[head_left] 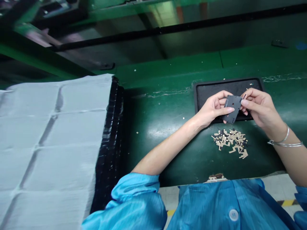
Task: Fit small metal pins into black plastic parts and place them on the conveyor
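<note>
My left hand is closed on a flat dark grey plastic plate, its thumb lying across the face. The plate is held tilted and has small notches and holes. At its upper right corner my right hand pinches with thumb and forefinger; a thin dark sliver shows by the fingertips, too small to name. Both hands are over a black tray on the green table. A pile of small tan and black strips lies just in front of the tray.
On the left stands a stack of black trays topped by a pale cloth-like sheet. The green table has scattered tiny scraps. A dark rail runs along the back, and a small dark object lies far right.
</note>
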### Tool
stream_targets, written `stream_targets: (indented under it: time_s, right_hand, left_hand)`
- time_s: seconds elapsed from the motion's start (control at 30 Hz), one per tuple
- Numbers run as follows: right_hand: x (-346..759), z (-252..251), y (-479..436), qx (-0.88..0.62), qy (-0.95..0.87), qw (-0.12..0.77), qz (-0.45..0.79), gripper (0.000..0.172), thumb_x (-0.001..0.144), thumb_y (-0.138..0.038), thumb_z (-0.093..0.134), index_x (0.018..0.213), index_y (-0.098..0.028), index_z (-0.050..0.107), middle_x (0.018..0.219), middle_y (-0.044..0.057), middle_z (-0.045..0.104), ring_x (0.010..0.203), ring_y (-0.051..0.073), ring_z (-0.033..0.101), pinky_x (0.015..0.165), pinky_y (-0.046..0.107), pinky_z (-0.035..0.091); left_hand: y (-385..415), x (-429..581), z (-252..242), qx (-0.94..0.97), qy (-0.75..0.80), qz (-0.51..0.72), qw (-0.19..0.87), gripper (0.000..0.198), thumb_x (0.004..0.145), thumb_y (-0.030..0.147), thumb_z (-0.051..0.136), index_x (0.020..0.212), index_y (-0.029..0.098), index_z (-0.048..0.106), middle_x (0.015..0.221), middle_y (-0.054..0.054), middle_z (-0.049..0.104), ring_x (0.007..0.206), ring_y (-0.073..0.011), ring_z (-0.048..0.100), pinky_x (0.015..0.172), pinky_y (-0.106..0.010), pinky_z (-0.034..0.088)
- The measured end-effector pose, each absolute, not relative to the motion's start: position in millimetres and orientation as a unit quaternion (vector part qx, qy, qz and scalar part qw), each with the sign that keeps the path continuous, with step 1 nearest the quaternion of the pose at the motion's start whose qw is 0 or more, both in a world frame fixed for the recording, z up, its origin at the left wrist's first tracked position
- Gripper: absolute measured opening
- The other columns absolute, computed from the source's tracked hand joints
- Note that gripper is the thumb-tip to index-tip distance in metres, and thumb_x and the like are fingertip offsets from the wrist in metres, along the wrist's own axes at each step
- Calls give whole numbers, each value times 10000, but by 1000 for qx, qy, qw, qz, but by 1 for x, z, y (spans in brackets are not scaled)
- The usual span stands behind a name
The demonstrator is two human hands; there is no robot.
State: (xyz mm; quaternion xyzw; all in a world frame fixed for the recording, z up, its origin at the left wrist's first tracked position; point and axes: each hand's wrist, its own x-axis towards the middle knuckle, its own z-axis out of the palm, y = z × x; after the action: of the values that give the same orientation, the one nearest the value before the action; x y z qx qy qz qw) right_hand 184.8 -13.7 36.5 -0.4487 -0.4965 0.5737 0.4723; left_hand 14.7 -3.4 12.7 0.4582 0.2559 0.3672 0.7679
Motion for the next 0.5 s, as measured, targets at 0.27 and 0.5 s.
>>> stream_targets:
  time_s: [0.27,0.5]
  right_hand:
    - [185,35,-15,-451,-488,506,551,294,546,-328,867,610,-204,608,586,-37,553,462,64,459,387,202,336]
    - [183,32,-19,-452,-518,516,511,237,593,-308,844,627,-210,632,606,-27,574,461,74,457,390,226,328]
  left_hand:
    - [-10,21,12,556,342,457,603,522,633,381,797,1024,178,518,890,-22,642,789,-129,624,649,-225,512]
    - [-18,24,6,666,357,483,442,550,687,366,774,1145,180,533,1064,-76,641,957,-182,618,709,-243,515]
